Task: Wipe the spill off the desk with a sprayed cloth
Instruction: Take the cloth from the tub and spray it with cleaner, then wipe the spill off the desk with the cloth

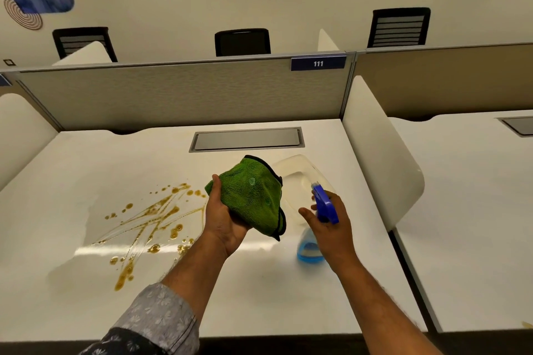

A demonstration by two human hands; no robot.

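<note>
i see my left hand [227,219] raised above the counter [259,297], palm up, with the green cloth [253,196] bunched in it. the fingers [215,186] of that hand curl around the cloth's left edge and its folds hang over the palm on the right side, black trim showing along the border. a couple of small damp spots show on the cloth's upper face.

my right hand [328,225] is just beside the cloth, to its right, wrapped around the neck of the spray bottle [310,248]. the blue trigger head [324,204] sticks up above the knuckles with its nozzle turned toward the cloth, close to it but not touching. the bottle's clear body holds blue liquid at the bottom; i cannot tell whether its base rests on the counter or is lifted off it.

the spill [150,225] lies on the counter to the left of and below my left hand: brown drops and thin streaks spread across the white surface, well apart from the cloth, which is held in the air. a clear plastic container [291,167] sits behind both hands, partly hidden by the cloth. a grey cable tray lid [248,138] is set into the counter further back, below the partition [173,95].
</note>
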